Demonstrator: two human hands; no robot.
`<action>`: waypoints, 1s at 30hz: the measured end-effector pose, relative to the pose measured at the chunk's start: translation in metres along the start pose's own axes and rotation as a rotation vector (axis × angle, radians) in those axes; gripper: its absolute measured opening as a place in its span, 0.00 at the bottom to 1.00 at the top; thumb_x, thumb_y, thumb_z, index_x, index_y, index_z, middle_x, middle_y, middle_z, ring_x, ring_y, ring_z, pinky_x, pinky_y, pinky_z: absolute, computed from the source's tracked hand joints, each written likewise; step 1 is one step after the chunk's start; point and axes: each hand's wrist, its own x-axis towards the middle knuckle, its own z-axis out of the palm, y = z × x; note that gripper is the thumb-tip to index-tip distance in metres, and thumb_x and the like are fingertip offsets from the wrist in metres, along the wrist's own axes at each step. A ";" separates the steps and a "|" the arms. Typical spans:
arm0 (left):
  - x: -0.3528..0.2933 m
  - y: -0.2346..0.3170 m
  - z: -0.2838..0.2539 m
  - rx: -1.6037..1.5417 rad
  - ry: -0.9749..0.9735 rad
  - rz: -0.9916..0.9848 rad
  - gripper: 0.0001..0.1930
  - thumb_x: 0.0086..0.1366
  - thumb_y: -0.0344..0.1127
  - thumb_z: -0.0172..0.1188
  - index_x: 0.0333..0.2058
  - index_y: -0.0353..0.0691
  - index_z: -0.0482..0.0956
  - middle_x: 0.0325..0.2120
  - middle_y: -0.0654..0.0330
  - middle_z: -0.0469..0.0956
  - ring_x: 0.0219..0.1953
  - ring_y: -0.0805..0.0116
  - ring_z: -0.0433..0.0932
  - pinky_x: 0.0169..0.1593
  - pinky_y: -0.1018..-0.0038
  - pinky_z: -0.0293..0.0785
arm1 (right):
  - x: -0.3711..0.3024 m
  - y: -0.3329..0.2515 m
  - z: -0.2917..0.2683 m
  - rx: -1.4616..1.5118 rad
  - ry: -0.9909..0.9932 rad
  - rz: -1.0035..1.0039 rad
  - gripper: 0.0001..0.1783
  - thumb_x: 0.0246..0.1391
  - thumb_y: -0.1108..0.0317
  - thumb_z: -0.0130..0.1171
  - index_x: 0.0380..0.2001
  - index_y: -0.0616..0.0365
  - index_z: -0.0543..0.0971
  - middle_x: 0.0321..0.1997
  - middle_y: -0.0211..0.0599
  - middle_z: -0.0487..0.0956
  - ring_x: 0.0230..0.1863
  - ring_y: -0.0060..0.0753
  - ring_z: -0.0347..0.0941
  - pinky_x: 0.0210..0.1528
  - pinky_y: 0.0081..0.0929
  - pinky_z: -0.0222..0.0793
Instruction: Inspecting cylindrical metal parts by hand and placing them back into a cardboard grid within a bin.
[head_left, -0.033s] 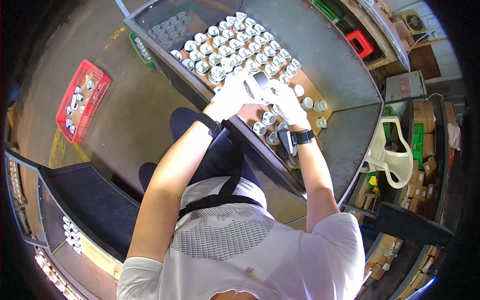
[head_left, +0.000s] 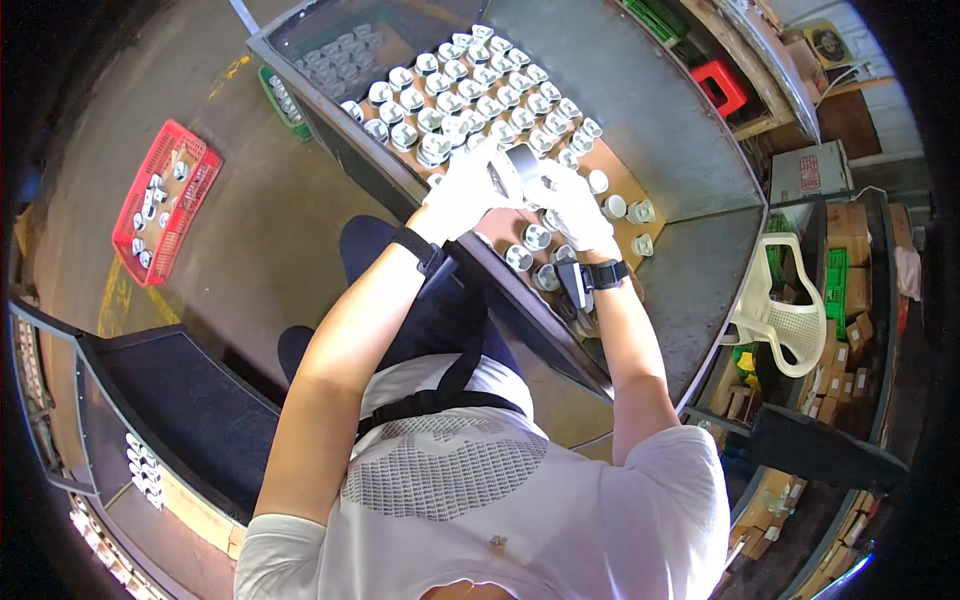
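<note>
Both my hands wear white gloves and meet over the near side of a metal-walled workbench. My left hand (head_left: pixel 464 192) is closed round a silver metal piston (head_left: pixel 521 160) with a dark patch on its side. At the piston's right edge, the bent fingers of my right hand (head_left: pixel 574 205) press against it; glare hides the exact contact. Rows of similar pistons (head_left: pixel 490 105) stand on the brown board beyond my hands. A few more, such as one piston (head_left: pixel 536 236), sit below and beside my right hand.
The bench's raised dark edge (head_left: pixel 530 310) runs close under my forearms, and a grey panel (head_left: pixel 610 110) rises behind the pistons. On the floor at left lies a red crate (head_left: pixel 205 190) holding several parts. A pale plastic chair (head_left: pixel 800 325) stands at right.
</note>
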 end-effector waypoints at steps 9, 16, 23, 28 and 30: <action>0.013 -0.031 -0.002 -0.075 -0.116 0.074 0.27 0.72 0.33 0.51 0.66 0.33 0.58 0.56 0.48 0.73 0.59 0.59 0.72 0.61 0.70 0.70 | -0.001 0.012 -0.004 0.045 -0.023 0.067 0.15 0.55 0.68 0.62 0.45 0.60 0.80 0.40 0.27 0.80 0.41 0.20 0.73 0.44 0.20 0.70; 0.011 -0.022 0.015 0.243 0.203 0.122 0.44 0.58 0.32 0.69 0.69 0.35 0.54 0.62 0.48 0.65 0.61 0.60 0.68 0.63 0.67 0.68 | 0.001 -0.020 -0.002 0.252 -0.006 0.323 0.16 0.58 0.67 0.62 0.48 0.61 0.80 0.45 0.32 0.82 0.47 0.23 0.75 0.51 0.24 0.71; 0.001 0.010 -0.001 -0.100 -0.180 -0.006 0.44 0.56 0.33 0.72 0.67 0.33 0.56 0.61 0.49 0.68 0.64 0.58 0.65 0.67 0.67 0.61 | -0.002 -0.016 -0.009 -0.179 0.095 -0.205 0.13 0.52 0.68 0.64 0.42 0.52 0.83 0.39 0.34 0.82 0.38 0.32 0.77 0.40 0.30 0.74; -0.002 0.008 0.001 -0.038 -0.030 0.172 0.48 0.52 0.30 0.74 0.67 0.32 0.55 0.60 0.51 0.68 0.62 0.61 0.67 0.64 0.67 0.66 | -0.003 -0.033 -0.016 -0.329 -0.045 -0.103 0.14 0.57 0.66 0.60 0.45 0.59 0.81 0.46 0.38 0.79 0.51 0.37 0.73 0.55 0.35 0.69; -0.001 0.009 0.004 -0.028 0.005 0.240 0.51 0.47 0.25 0.75 0.68 0.31 0.54 0.58 0.53 0.70 0.60 0.65 0.69 0.60 0.68 0.72 | -0.006 -0.025 -0.017 -0.226 -0.044 -0.079 0.13 0.58 0.66 0.60 0.45 0.59 0.81 0.47 0.38 0.79 0.51 0.37 0.73 0.55 0.34 0.69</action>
